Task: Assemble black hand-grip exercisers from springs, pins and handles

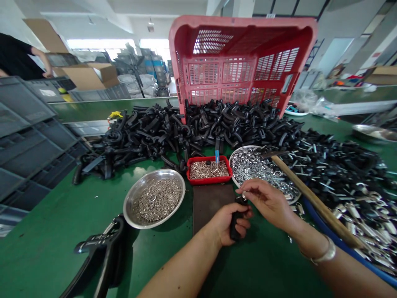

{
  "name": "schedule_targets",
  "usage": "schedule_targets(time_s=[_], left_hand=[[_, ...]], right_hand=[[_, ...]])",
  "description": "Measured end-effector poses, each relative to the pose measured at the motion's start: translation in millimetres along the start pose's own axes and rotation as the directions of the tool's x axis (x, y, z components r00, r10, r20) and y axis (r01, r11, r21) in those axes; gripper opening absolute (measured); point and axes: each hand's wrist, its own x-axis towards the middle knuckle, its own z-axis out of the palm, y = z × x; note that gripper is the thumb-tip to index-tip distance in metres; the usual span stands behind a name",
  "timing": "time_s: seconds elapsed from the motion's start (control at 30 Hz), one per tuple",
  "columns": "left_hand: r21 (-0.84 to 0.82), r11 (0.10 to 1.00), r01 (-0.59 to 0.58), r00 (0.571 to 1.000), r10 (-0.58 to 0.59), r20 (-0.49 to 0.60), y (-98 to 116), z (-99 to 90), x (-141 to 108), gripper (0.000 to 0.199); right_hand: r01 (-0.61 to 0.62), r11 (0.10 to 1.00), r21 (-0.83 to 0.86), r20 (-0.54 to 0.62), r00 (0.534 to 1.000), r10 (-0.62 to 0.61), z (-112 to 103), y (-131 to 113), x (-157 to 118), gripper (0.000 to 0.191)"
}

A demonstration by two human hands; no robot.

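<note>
My left hand [228, 223] is wrapped round a black plastic handle [236, 225], held upright over the right edge of a dark flat plate [207, 203]. At the top of the handle my right hand [266, 200] pinches a small shiny metal part [244, 195], whose shape is hard to make out. Just behind the hands stands a round tray of metal rings and small parts [257, 167]. A red tray of small pins [209, 169], with a blue-handled tool [217, 156] in it, lies behind the plate.
A steel bowl of small rivets [158, 200] and black clamp-like tools [108, 248] are on the left. Black handles [149, 132] pile up before a red crate [220, 70]. A wooden-handled hammer [310, 196] lies right, beside springs [369, 223]. A person's arm [43, 60] shows far left.
</note>
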Motion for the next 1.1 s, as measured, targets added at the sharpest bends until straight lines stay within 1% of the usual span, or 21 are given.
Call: schedule_targets(time_s=[0.1, 0.2, 0.27, 0.33, 0.37, 0.4, 0.43, 0.47, 0.5, 0.53, 0.57, 0.6, 0.63, 0.67, 0.7, 0.77, 0.83, 0.87, 0.93, 1.03, 1.1], left_hand=[[0.015, 0.999, 0.051, 0.990, -0.053, 0.132, 1, -1.2, -7, 0.021], [0.048, 0.996, 0.069, 0.979, -0.077, 0.187, 1, -0.4, -11, 0.030], [0.029, 0.999, 0.036, 0.983, -0.041, 0.178, 2, 0.1, -12, 0.031], [-0.018, 0.999, -0.029, 0.989, 0.031, 0.143, 4, -0.5, -11, 0.030], [-0.046, 0.996, -0.071, 0.990, 0.076, 0.121, 5, -1.5, -10, 0.029], [-0.075, 0.991, -0.112, 0.988, 0.120, 0.098, 7, -2.9, -8, 0.028], [-0.104, 0.983, -0.152, 0.984, 0.161, 0.079, 8, -4.4, -7, 0.026], [-0.132, 0.973, -0.189, 0.978, 0.199, 0.066, 9, -5.9, -5, 0.025], [-0.155, 0.964, -0.217, 0.972, 0.227, 0.053, 10, -7.2, -4, 0.024], [-0.170, 0.957, -0.235, 0.969, 0.245, 0.040, 11, -8.1, -3, 0.023], [-0.178, 0.952, -0.247, 0.966, 0.256, 0.026, 12, -8.5, -2, 0.024], [-0.180, 0.950, -0.257, 0.965, 0.263, 0.011, 12, -8.5, -2, 0.024], [-0.176, 0.948, -0.265, 0.963, 0.268, -0.004, 12, -8.1, -2, 0.024], [-0.169, 0.948, -0.268, 0.963, 0.270, -0.016, 12, -7.5, -2, 0.024], [-0.163, 0.949, -0.271, 0.962, 0.271, -0.023, 12, -6.9, -3, 0.024], [-0.158, 0.948, -0.275, 0.961, 0.275, -0.028, 12, -6.0, -4, 0.024], [-0.152, 0.949, -0.276, 0.961, 0.275, -0.032, 13, -5.8, -5, 0.025], [-0.148, 0.949, -0.277, 0.961, 0.274, -0.035, 13, -5.8, -5, 0.025], [-0.142, 0.952, -0.271, 0.963, 0.268, -0.039, 13, -6.2, -5, 0.025], [-0.149, 0.956, -0.251, 0.968, 0.252, -0.016, 13, -7.3, -4, 0.026], [-0.166, 0.955, -0.246, 0.968, 0.252, 0.015, 13, -8.5, -3, 0.025]], right_hand=[[-0.169, 0.973, 0.159, 0.068, 0.985, 0.160, -1, 4, 2, 0.016], [-0.245, 0.947, 0.210, 0.083, 0.969, 0.232, -1, 12, 4, 0.023], [-0.266, 0.943, 0.199, 0.049, 0.964, 0.262, -3, 18, 5, 0.029], [-0.302, 0.939, 0.162, 0.005, 0.952, 0.305, -10, 25, 4, 0.035], [-0.317, 0.942, 0.107, -0.023, 0.947, 0.321, -16, 28, 3, 0.036], [-0.321, 0.947, 0.012, -0.042, 0.946, 0.321, -22, 31, 0, 0.035], [-0.310, 0.942, -0.127, -0.039, 0.951, 0.307, -29, 33, -4, 0.032], [-0.276, 0.914, -0.296, -0.006, 0.958, 0.287, -35, 34, -9, 0.029], [-0.223, 0.856, -0.466, 0.046, 0.960, 0.275, -40, 35, -15, 0.026], [-0.162, 0.778, -0.607, 0.105, 0.954, 0.280, -42, 36, -23, 0.023], [-0.109, 0.701, -0.705, 0.152, 0.942, 0.299, -42, 36, -30, 0.022], [-0.081, 0.637, -0.767, 0.170, 0.931, 0.322, -40, 36, -38, 0.021], [-0.074, 0.590, -0.804, 0.164, 0.926, 0.340, -36, 36, -44, 0.021], [-0.070, 0.568, -0.820, 0.160, 0.925, 0.345, -32, 37, -50, 0.022], [-0.058, 0.570, -0.819, 0.171, 0.924, 0.341, -28, 37, -54, 0.023], [-0.007, 0.618, -0.786, 0.239, 0.918, 0.315, -24, 38, -58, 0.024], [0.046, 0.669, -0.742, 0.310, 0.908, 0.281, -28, 38, -57, 0.022], [0.055, 0.679, -0.733, 0.319, 0.908, 0.271, -32, 38, -54, 0.021], [0.023, 0.659, -0.752, 0.265, 0.926, 0.270, -42, 38, -46, 0.020], [-0.045, 0.593, -0.804, 0.142, 0.954, 0.265, -53, 38, -30, 0.027], [-0.051, 0.585, -0.809, 0.144, 0.948, 0.282, -54, 41, -21, 0.027]])
